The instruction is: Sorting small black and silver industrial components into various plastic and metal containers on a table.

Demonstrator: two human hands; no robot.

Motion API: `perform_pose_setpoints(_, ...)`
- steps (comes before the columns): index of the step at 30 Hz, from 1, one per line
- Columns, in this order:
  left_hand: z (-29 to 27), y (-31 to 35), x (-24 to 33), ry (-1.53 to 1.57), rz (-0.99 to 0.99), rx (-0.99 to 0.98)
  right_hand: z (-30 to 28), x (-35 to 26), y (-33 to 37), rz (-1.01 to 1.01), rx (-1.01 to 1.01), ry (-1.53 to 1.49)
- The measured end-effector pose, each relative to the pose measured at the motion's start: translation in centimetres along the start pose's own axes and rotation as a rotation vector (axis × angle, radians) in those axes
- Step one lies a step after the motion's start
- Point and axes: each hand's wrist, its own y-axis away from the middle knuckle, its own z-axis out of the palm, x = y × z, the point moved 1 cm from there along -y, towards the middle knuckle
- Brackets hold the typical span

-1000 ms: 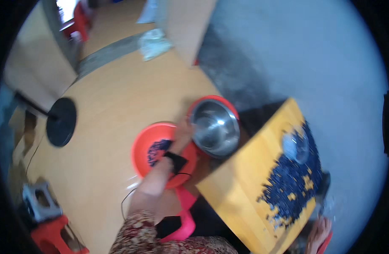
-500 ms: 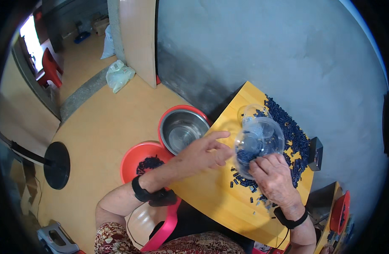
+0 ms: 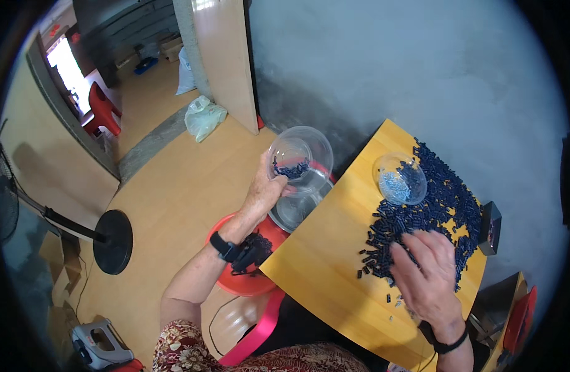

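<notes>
My left hand (image 3: 264, 189) grips the rim of a clear plastic bowl (image 3: 303, 139), lifted off the table and tilted. A small heap of short dark pieces (image 3: 291, 169) lies inside it. Beneath the bowl is a steel basin (image 3: 291, 214), partly covered from sight. Over the near part of a wide spread of short dark tube-like pieces (image 3: 437, 173) on the yellow table (image 3: 325, 266), my right hand (image 3: 426, 273) hovers or touches, fingers bent and somewhat apart, slightly blurred. A second clear bowl (image 3: 399, 180) with tiny pale-blue or silvery bits rests beside the spread.
Left of the table, a red basin (image 3: 232, 282) holds more dark pieces, partly behind my left wrist. A small dark box (image 3: 490, 228) stands at the table's right edge, by the grey wall (image 3: 396, 68). The round black base (image 3: 113, 242) of a stand is on the floor.
My left hand has taken the clear bowl from over the table and carried it left above the steel basin. My right hand has let go of that bowl and come down over the dark pieces.
</notes>
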Motion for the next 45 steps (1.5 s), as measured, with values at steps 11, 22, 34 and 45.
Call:
perform_pose_setpoints(11,-3.0,-7.5,-17.3,-0.248,0.066,0.191,-2.7,1.1,10.3,0.386,-0.112,0.119)
perform_pose_setpoints(22,-2.6,-8.4,-20.5,-0.248,-0.02,0.208,-2.3,2.0,14.3,0.624,-0.188,0.197)
perform_pose_setpoints(34,-4.3,-7.2,-23.6,-0.531,0.288,0.199,-2.6,1.8,15.6,0.7,-0.19,0.214)
perform_pose_setpoints(45,-1.9,-7.1,-20.5,-1.144,0.575,0.232,-4.2,3.0,20.1,0.81,-0.098,0.361)
